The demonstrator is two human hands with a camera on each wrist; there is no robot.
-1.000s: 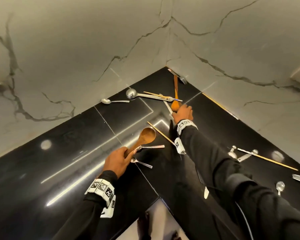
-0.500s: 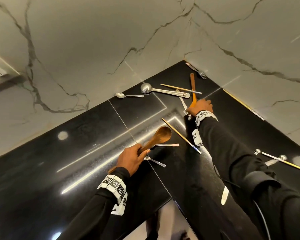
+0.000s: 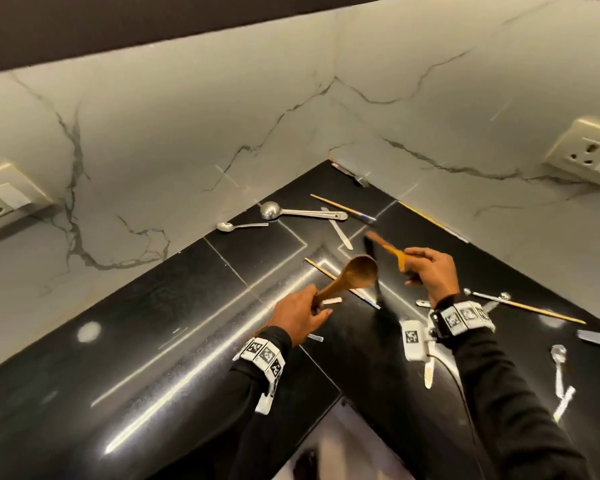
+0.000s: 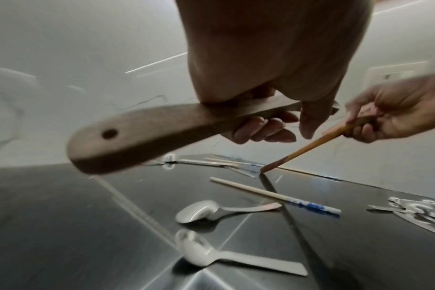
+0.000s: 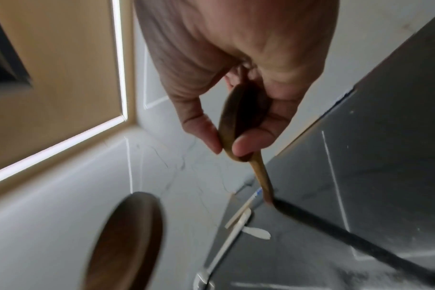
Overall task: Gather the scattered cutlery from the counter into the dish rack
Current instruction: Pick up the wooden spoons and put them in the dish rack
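Observation:
My left hand (image 3: 317, 304) grips the handle of a large wooden spoon (image 3: 359, 271), its bowl raised above the black counter (image 3: 153, 323). My right hand (image 3: 411, 268) pinches a smaller wooden spoon (image 3: 383, 244) by its bowl. In the right wrist view its thin handle (image 5: 262, 176) slants down from the fingers (image 5: 243, 145) and its tip meets the counter. The left wrist view shows the big spoon's handle end (image 4: 137, 135) and two metal spoons (image 4: 199, 212) (image 4: 194, 253) lying under my left hand. No dish rack is in view.
Loose cutlery lies near the corner: a metal ladle (image 3: 274, 210), a small spoon (image 3: 226, 226), chopsticks (image 3: 340, 206) and a fork (image 3: 359, 180). More spoons and a chopstick (image 3: 541, 311) lie at the right. Marble walls with sockets (image 3: 586, 150) close the counter's back.
My right hand has taken up the small wooden spoon by its bowl and drawn back from the corner. My left hand has raised the large wooden spoon. The head view has tilted up.

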